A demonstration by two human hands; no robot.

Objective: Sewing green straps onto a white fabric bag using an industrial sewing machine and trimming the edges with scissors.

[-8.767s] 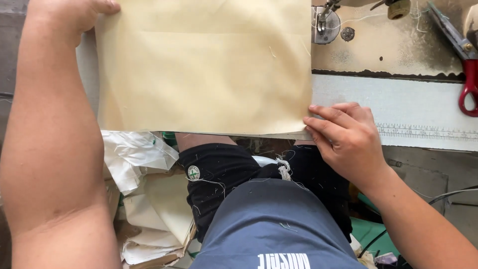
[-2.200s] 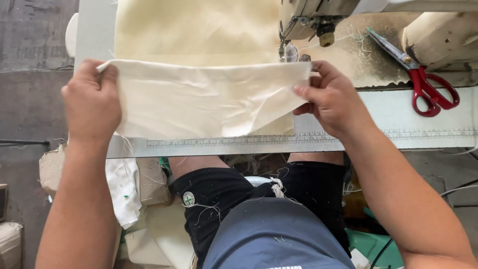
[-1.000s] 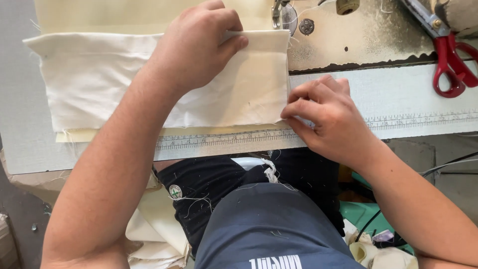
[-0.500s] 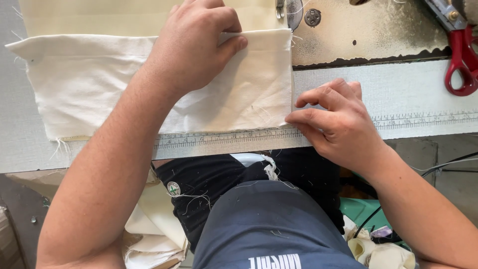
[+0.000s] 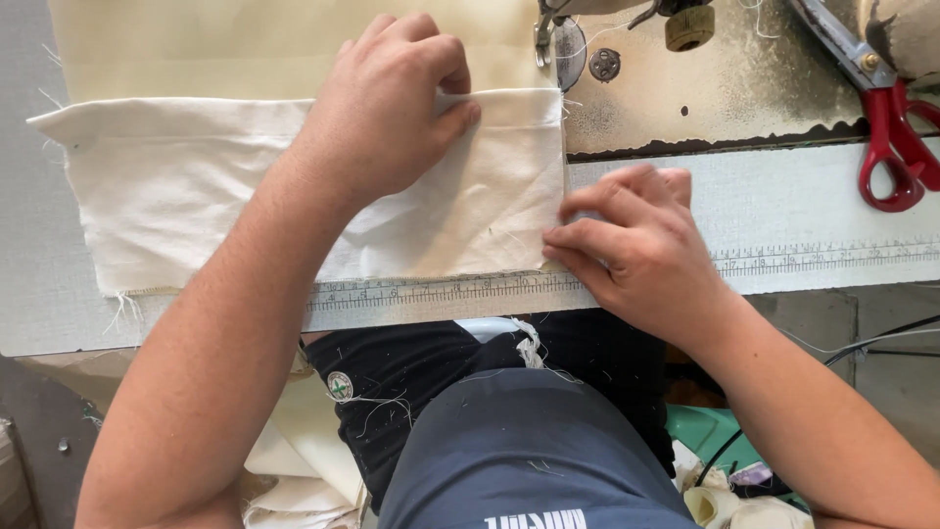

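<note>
A folded piece of white cloth (image 5: pixel 176 196) lies flat on the sewing table (image 5: pixel 39 294), over a larger cream cloth (image 5: pixel 245 44). My left hand (image 5: pixel 387 108) presses down on the white cloth's upper fold, thumb and fingers pinching its top edge. At the cloth's lower right corner my right hand (image 5: pixel 636 245) rests with its fingertips touching the right edge. The sewing machine's presser foot (image 5: pixel 548 34) stands just above the cloth's top right corner.
Red-handled scissors (image 5: pixel 886 127) lie at the far right on the worn metal machine bed (image 5: pixel 705 98). A ruler strip (image 5: pixel 783 260) runs along the table's front edge. Cloth scraps (image 5: pixel 294 460) hang below the table beside my knees.
The cloth went from held up in both hands to lying flat on the table. Since half a second ago my right hand has shifted slightly left onto the cloth's right edge.
</note>
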